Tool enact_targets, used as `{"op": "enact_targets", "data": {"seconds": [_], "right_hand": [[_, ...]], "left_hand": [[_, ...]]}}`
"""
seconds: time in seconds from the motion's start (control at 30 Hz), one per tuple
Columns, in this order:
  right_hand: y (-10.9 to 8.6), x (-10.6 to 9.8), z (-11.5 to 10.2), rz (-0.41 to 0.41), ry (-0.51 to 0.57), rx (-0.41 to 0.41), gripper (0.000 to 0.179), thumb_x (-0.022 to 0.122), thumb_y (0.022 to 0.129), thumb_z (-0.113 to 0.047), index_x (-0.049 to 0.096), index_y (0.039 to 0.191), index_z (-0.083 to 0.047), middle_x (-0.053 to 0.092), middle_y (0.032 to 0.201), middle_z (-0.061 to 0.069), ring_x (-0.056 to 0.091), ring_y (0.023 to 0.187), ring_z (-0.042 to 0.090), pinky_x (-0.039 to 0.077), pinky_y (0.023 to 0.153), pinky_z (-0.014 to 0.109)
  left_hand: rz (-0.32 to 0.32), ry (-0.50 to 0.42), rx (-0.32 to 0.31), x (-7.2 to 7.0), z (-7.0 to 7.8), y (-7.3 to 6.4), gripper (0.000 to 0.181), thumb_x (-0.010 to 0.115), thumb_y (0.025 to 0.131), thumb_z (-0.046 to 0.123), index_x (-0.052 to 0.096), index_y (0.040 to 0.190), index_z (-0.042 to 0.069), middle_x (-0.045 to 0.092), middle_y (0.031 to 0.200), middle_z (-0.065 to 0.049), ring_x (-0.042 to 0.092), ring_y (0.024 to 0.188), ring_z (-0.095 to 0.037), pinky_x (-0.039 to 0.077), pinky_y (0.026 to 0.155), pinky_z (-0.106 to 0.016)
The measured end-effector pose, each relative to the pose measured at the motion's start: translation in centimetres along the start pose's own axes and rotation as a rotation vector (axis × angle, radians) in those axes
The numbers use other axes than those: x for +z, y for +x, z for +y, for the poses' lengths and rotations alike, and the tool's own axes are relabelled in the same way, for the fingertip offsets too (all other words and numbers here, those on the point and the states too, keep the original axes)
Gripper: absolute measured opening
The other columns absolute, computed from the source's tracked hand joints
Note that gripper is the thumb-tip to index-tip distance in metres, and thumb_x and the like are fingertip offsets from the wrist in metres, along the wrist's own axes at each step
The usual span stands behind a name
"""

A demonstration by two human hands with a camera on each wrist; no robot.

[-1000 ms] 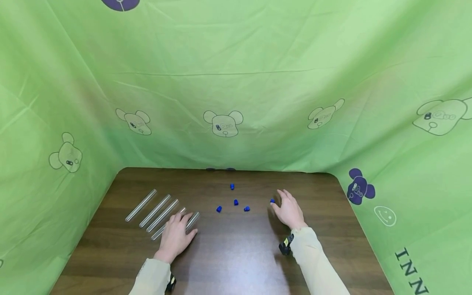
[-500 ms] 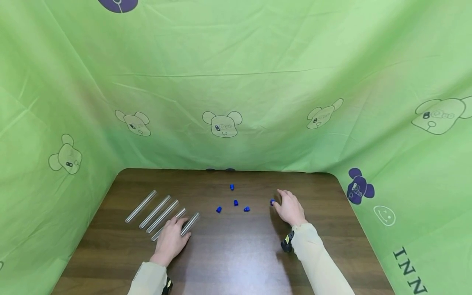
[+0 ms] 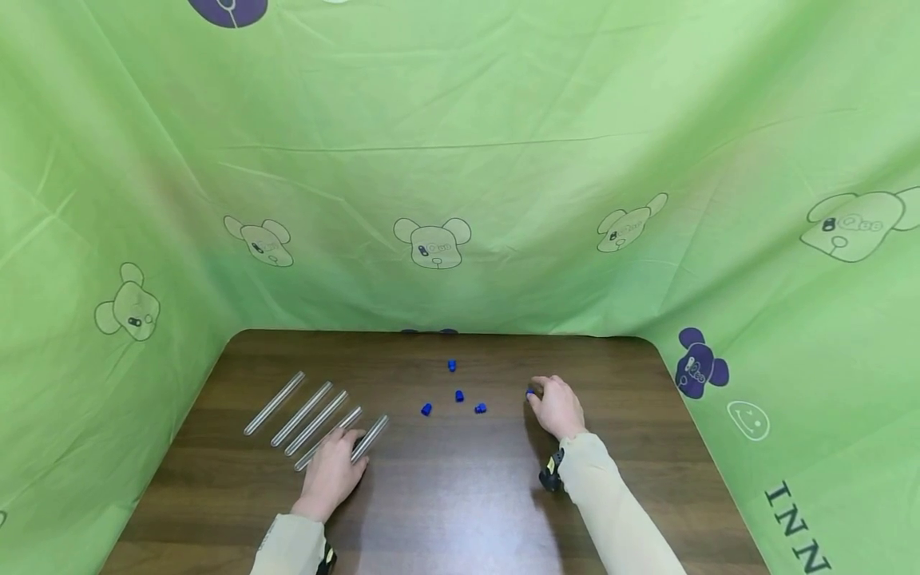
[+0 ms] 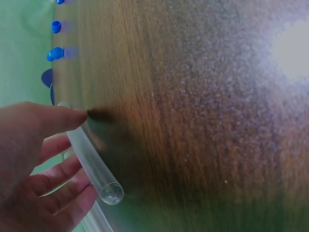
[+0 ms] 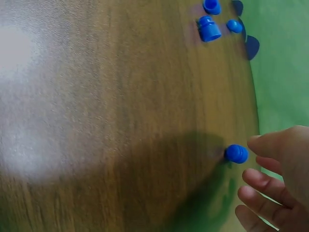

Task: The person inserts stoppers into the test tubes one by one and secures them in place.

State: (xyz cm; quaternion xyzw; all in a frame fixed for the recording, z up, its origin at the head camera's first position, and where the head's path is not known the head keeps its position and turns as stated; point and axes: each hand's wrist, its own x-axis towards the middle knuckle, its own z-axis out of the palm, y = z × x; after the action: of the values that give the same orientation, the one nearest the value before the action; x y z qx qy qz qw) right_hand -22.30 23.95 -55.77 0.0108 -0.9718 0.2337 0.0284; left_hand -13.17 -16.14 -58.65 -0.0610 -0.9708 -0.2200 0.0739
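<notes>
My left hand (image 3: 331, 475) straddles the rightmost clear test tube (image 3: 370, 438) at the table's left side. In the left wrist view its thumb crosses the test tube (image 4: 94, 162) and the other fingers curl along the opposite side; the open mouth points toward the camera. My right hand (image 3: 559, 409) is over the table at the right, beside a small blue cap (image 3: 530, 392). In the right wrist view the thumb tip is just off the blue cap (image 5: 236, 153), with the other fingers loosely bent and spread apart from it.
Several more clear test tubes (image 3: 275, 403) lie slanted in a row left of the left hand. Between the hands, several blue caps (image 3: 459, 396) are scattered on the brown wooden table (image 3: 460, 495). A green printed cloth (image 3: 446, 176) hangs around the back and sides.
My left hand has drawn back slightly toward the near edge and closed around the rightmost test tube. The right hand's fingers have bent inward near the blue cap, which stays in place.
</notes>
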Motion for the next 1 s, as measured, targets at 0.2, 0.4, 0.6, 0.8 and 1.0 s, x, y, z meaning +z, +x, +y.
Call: {"op": "enact_targets", "data": {"seconds": [0.2, 0.4, 0.6, 0.8, 1.0], "right_hand": [[0.0, 0.9, 0.0, 0.004, 0.024, 0.048, 0.033, 0.071, 0.093, -0.015, 0.071, 0.123, -0.002, 0.065, 0.101, 0.012, 0.065, 0.096, 0.033, 0.052, 0.081, 0.051], [-0.2, 1.2, -0.1, 0.011, 0.024, 0.08, 0.03, 0.071, 0.093, -0.016, 0.073, 0.122, -0.005, 0.064, 0.099, 0.009, 0.065, 0.092, 0.029, 0.053, 0.077, 0.048], [-0.1, 1.1, -0.3, 0.031, 0.013, 0.076, 0.029, 0.071, 0.092, -0.015, 0.074, 0.12, -0.005, 0.065, 0.099, 0.01, 0.066, 0.092, 0.031, 0.053, 0.076, 0.05], [0.0, 1.3, -0.2, 0.03, 0.004, 0.092, 0.028, 0.072, 0.092, -0.016, 0.074, 0.119, -0.006, 0.065, 0.099, 0.009, 0.065, 0.092, 0.031, 0.053, 0.076, 0.05], [0.0, 1.4, -0.3, 0.028, 0.015, 0.108, 0.025, 0.072, 0.093, -0.016, 0.075, 0.116, -0.007, 0.065, 0.098, 0.008, 0.065, 0.091, 0.03, 0.053, 0.075, 0.049]], "left_hand": [[0.011, -0.002, 0.014, 0.2, -0.1, 0.0, 0.037, 0.084, 0.081, 0.011, 0.072, 0.116, 0.006, 0.068, 0.106, -0.015, 0.066, 0.098, -0.039, 0.054, 0.077, -0.052], [0.033, -0.022, 0.042, 0.5, -0.2, 0.0, 0.031, 0.082, 0.081, 0.005, 0.072, 0.109, 0.006, 0.068, 0.098, -0.011, 0.068, 0.091, -0.037, 0.055, 0.072, -0.051], [0.038, -0.026, 0.039, 0.6, -0.3, 0.2, 0.03, 0.083, 0.079, 0.006, 0.071, 0.106, 0.007, 0.066, 0.091, -0.007, 0.067, 0.084, -0.033, 0.054, 0.069, -0.049], [0.033, -0.029, 0.036, 0.7, -0.3, 0.2, 0.028, 0.084, 0.079, 0.007, 0.071, 0.105, 0.007, 0.063, 0.087, -0.004, 0.065, 0.079, -0.029, 0.053, 0.067, -0.047], [0.014, -0.036, 0.027, 0.5, -0.3, 0.2, 0.024, 0.083, 0.081, 0.008, 0.07, 0.101, 0.005, 0.058, 0.078, 0.002, 0.059, 0.07, -0.02, 0.051, 0.062, -0.041]]}}
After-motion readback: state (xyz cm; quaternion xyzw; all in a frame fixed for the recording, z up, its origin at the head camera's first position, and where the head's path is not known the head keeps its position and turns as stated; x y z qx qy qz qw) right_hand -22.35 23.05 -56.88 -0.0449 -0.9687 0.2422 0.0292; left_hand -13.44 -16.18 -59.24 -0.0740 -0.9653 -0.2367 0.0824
